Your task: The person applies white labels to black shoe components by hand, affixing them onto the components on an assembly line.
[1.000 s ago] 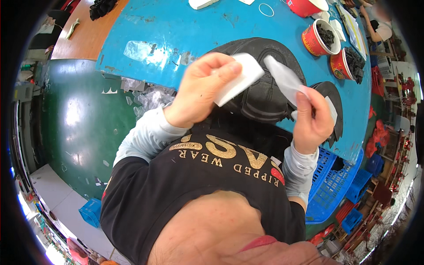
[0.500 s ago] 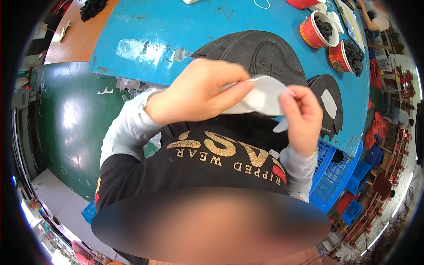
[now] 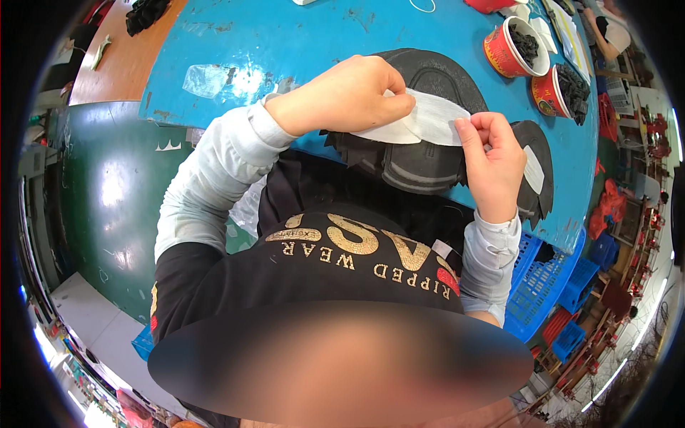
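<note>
A white cloth-like patch [image 3: 437, 121] is stretched between my two hands, over a stack of black shoe soles [image 3: 424, 167]. Closed in a pinch, my left hand [image 3: 357, 96] grips the patch toward its left part. At the right end, the thumb and fingers of my right hand [image 3: 494, 160] pinch its edge. Whether the patch touches the top sole, I cannot tell. Just right of my right hand lies a second set of black soles [image 3: 529, 132], with another white patch [image 3: 533, 171] on top.
Two red paper tubs [image 3: 499, 57] [image 3: 546, 96] hold black scraps at the far right of the blue table [image 3: 285, 43]. A clear plastic bag [image 3: 207, 80] lies at the left. Blue plastic crates [image 3: 531, 292] stand below the table's right edge.
Both hands have carried the white patch: my left hand moved up and right, away from me, and the right slightly up. The patch, curled before, is flatter and lies across the soles.
</note>
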`<state>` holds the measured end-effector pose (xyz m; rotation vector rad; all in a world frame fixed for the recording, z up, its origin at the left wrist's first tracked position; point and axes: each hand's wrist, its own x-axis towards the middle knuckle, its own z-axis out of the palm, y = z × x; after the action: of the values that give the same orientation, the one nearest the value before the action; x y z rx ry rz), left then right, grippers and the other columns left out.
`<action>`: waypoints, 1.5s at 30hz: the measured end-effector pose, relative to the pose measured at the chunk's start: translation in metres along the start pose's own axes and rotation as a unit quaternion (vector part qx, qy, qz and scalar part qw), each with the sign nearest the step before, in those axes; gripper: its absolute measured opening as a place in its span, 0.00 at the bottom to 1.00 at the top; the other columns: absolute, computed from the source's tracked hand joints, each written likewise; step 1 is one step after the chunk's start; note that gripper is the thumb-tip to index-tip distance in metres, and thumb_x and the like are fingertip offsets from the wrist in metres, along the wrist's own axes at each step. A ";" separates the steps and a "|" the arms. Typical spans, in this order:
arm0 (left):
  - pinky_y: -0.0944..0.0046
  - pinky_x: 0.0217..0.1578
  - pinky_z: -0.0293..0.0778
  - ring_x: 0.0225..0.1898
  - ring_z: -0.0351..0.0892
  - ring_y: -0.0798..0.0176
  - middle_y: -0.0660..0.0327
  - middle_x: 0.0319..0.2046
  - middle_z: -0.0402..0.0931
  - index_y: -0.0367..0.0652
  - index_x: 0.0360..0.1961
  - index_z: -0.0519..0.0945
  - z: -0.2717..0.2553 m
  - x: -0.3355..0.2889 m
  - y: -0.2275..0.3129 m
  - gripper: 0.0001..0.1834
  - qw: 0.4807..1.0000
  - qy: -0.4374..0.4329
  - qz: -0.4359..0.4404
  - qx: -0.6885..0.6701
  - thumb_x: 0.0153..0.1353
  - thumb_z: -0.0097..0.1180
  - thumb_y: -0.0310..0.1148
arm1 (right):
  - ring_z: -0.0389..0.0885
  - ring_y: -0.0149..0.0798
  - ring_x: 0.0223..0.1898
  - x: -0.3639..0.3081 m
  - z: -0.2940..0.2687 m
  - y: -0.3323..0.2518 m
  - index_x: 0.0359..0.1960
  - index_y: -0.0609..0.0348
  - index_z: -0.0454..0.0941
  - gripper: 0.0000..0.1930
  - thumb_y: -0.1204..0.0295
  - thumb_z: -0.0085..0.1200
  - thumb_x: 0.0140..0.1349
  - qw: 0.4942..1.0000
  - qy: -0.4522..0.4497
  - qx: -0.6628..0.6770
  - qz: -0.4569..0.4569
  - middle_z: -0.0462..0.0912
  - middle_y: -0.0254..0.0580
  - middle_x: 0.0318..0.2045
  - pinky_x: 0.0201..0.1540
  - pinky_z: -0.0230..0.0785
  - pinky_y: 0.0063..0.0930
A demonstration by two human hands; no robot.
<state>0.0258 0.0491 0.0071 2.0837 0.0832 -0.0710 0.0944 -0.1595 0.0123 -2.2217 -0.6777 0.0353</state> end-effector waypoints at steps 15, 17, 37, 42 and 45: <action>0.63 0.36 0.69 0.38 0.71 0.55 0.50 0.43 0.72 0.36 0.22 0.70 -0.027 -0.045 0.022 0.04 0.943 -0.039 0.316 0.099 0.43 0.52 0.22 | 0.78 0.34 0.19 0.007 0.006 0.014 0.29 0.58 0.75 0.08 0.68 0.58 0.54 1.000 -0.009 -0.012 0.003 0.78 0.40 0.17 0.23 0.66 0.25; 0.54 0.53 0.64 0.55 0.65 0.49 0.46 0.57 0.61 0.33 0.34 0.71 -0.008 -0.040 0.024 0.11 0.917 0.026 0.350 0.188 0.45 0.47 0.19 | 0.78 0.34 0.18 0.008 0.006 0.012 0.29 0.58 0.75 0.08 0.68 0.58 0.54 1.000 -0.016 0.000 0.002 0.78 0.39 0.16 0.23 0.66 0.25; 0.52 0.60 0.55 0.64 0.55 0.51 0.53 0.61 0.58 0.35 0.58 0.64 0.020 -0.052 -0.014 0.30 0.892 0.014 0.240 0.382 0.49 0.46 0.22 | 0.82 0.42 0.28 -0.032 0.006 0.024 0.53 0.59 0.70 0.29 0.53 0.55 0.54 0.962 -0.012 -0.209 -0.175 0.71 0.46 0.54 0.27 0.73 0.27; 0.53 0.60 0.56 0.62 0.58 0.52 0.53 0.59 0.61 0.35 0.56 0.66 0.009 -0.053 0.008 0.29 0.880 0.008 0.203 0.429 0.48 0.46 0.22 | 0.79 0.47 0.40 -0.030 0.007 0.034 0.47 0.62 0.74 0.21 0.61 0.57 0.55 0.968 0.135 -0.173 -0.125 0.75 0.49 0.48 0.39 0.72 0.30; 0.55 0.59 0.58 0.61 0.60 0.52 0.54 0.58 0.63 0.34 0.54 0.68 0.027 -0.042 0.021 0.27 0.871 0.063 0.270 0.405 0.48 0.47 0.24 | 0.78 0.45 0.40 -0.029 0.008 0.024 0.45 0.60 0.75 0.20 0.62 0.59 0.53 0.955 0.149 -0.241 -0.083 0.76 0.45 0.42 0.36 0.72 0.31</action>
<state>-0.0146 0.0137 0.0151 2.8658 -0.5418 0.4476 0.0786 -0.1811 -0.0152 -2.5418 -0.7587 -0.5994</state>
